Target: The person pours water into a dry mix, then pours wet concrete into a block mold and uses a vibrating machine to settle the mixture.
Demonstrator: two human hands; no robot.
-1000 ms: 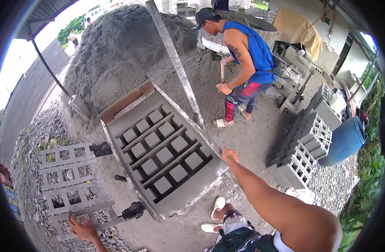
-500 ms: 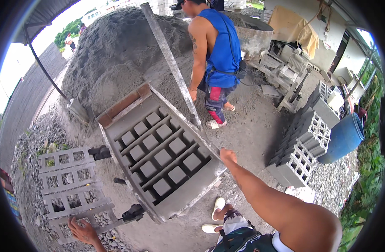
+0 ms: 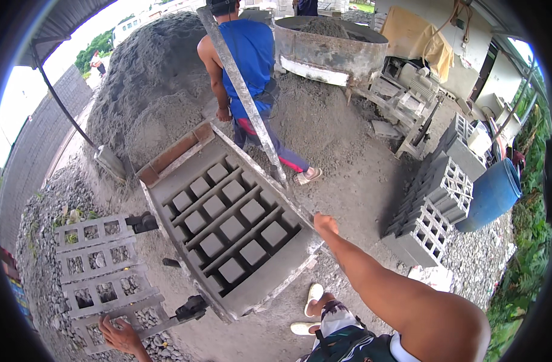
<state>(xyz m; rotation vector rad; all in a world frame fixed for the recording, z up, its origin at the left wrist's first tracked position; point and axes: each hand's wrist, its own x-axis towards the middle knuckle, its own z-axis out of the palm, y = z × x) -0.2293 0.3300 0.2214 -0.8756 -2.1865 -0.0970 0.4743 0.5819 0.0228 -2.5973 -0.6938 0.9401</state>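
Observation:
In front of me stands a metal block-mould table [image 3: 270, 274], its top smeared with wet grey cement. Rows of square grey mould cores [image 3: 232, 227] rise from it, with dark slots between them. My right hand [image 3: 326, 224] is closed in a fist at the table's right edge; what it grips is hidden. At the lower left my left hand [image 3: 120, 335] rests with fingers apart on the nearest bar of a grey grid frame [image 3: 110, 280], which is joined to the table's left side by dark hinge-like parts [image 3: 191, 308]. A long metal lever [image 3: 246, 96] slants up from the table's right side.
A co-worker in blue [image 3: 246, 60] stands beyond the table by a grey sand heap [image 3: 149, 78]. A round mixing pan [image 3: 324, 54] and a motor [image 3: 414, 78] are behind. To the right are stacked hollow blocks [image 3: 426, 223] and a blue drum [image 3: 490, 196].
The co-worker has stepped left and away, now behind the lever and turned toward the sand heap. Both my hands have stayed nearly where they were.

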